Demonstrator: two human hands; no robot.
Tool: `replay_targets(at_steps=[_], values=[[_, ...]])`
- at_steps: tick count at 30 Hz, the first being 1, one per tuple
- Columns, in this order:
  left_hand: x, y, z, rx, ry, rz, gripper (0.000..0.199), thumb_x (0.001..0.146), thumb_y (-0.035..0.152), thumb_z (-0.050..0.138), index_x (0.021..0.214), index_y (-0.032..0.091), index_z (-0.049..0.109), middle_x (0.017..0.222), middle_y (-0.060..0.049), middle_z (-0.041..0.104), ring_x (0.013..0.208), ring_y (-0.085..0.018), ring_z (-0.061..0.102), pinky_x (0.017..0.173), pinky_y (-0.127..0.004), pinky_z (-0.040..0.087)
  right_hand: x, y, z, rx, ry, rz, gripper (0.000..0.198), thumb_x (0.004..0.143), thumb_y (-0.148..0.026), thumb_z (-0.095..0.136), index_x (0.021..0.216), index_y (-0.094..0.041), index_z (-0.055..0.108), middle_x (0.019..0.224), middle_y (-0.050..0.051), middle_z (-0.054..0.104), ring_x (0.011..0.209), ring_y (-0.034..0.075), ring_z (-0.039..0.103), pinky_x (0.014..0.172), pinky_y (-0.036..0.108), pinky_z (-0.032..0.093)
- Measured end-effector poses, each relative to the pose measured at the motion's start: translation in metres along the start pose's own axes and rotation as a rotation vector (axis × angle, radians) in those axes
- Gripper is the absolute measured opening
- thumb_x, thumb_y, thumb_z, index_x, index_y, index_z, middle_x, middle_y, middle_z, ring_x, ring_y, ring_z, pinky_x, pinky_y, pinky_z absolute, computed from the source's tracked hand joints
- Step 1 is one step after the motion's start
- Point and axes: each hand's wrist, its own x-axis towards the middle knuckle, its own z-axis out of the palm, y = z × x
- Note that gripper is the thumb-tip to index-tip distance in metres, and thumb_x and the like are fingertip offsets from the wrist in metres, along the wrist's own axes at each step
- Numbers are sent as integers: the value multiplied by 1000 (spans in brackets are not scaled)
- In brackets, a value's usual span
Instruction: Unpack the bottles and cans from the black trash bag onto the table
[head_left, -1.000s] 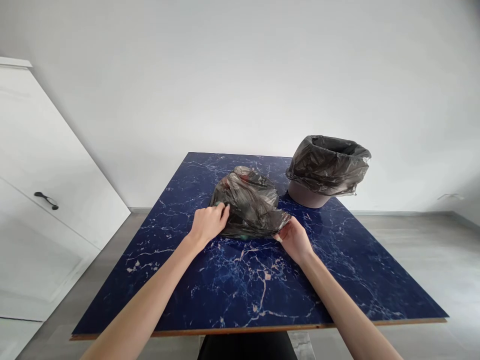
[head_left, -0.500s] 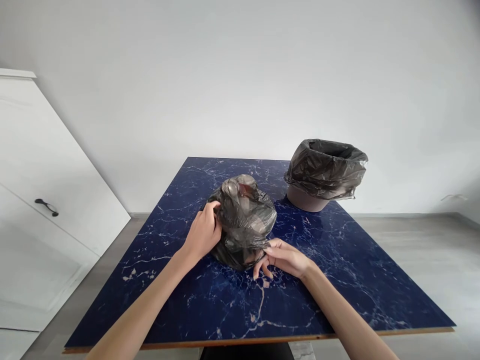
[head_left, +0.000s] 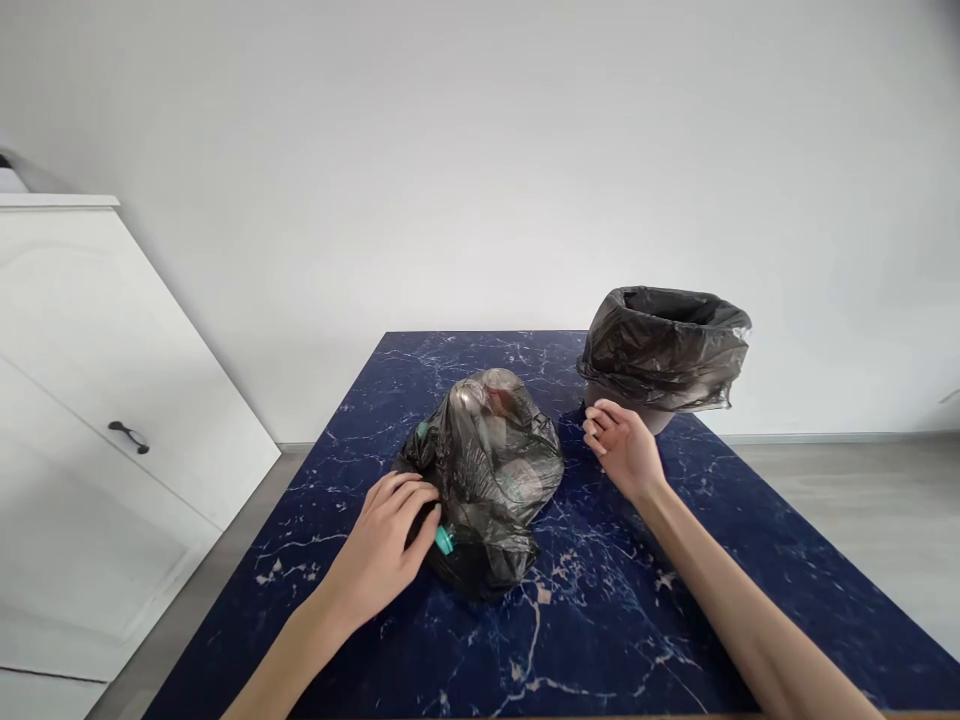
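left hand (head_left: 390,545): fingers resting on near-left side of filled bag (head_left: 487,470), not clenched | right hand (head_left: 624,447): released, empty, off bag's far-right side | bag: middle of table (head_left: 675,600), long axis near-far | left hand nearer | lined bin (head_left: 664,345): far right corner

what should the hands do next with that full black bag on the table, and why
Probably bring the right hand back onto the full bag. That hand is open and off the plastic, between the bag and the lined bin, while the left hand rests on the bag's near side by a teal bit poking out. The bag lies slumped on the table, so one hand looks too little.
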Motion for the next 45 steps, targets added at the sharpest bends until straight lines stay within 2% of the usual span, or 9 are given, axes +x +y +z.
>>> replay_targets(at_steps=[7,14,19,23,25,29,34,40,45], values=[[-1,19,8,95,-63,18,47,101,63,65,120,21,75,128,-12,78,134,-41,66,122,-72,44,2,31,7,-305,-17,91,41,80,-55,91,82,-21,69,64,-5,57,56,10,45,48,23,32],[-2,10,21,169,-24,17,45,106,58,60,121,19,76,129,-16,78,135,-43,66,116,-71,52,-10,29,9,-264,-83,144,42,76,-53,94,76,-21,67,59,-6,53,51,9,45,49,24,30],[-3,5,-3,49,81,-66,60,105,71,52,136,24,73,139,-14,75,132,-41,70,101,-60,65,-5,23,3,-11,72,127,44,73,-49,93,73,-22,58,61,-8,47,49,7,40,44,21,28],[-5,9,-38,-216,97,-285,58,100,68,63,146,33,67,121,-8,83,85,-32,83,61,-40,69,2,17,-7,194,206,126,44,68,-39,91,70,-23,50,56,-11,41,45,5,33,40,19,30],[-4,12,-52,-364,211,-380,51,98,64,68,139,34,72,120,-6,83,80,-30,83,58,-37,67,3,15,-13,270,264,141,42,66,-34,89,70,-24,48,54,-11,42,43,5,33,38,18,32],[10,12,-70,-672,661,-431,35,97,57,74,115,27,76,124,-8,82,126,-34,75,105,-50,64,4,14,-19,371,338,169,38,65,-27,86,71,-24,49,52,-11,45,41,5,37,36,17,35],[49,-22,-79,-686,1032,-294,35,99,49,75,119,21,67,102,-6,81,115,-30,79,119,-55,52,3,15,-20,418,353,185,35,65,-25,86,72,-23,52,52,-10,46,42,5,40,37,18,38],[93,-87,-72,-334,895,-276,37,102,52,65,122,21,61,100,-7,78,104,-27,79,99,-44,62,4,16,-25,405,353,209,34,67,-24,88,72,-24,54,53,-9,49,42,6,40,36,20,39],[112,-118,-56,-281,876,-250,47,103,51,63,134,20,50,112,-11,75,106,-24,79,103,-43,60,4,18,-28,385,350,210,35,69,-27,89,73,-24,54,54,-9,49,42,7,41,36,21,38]])
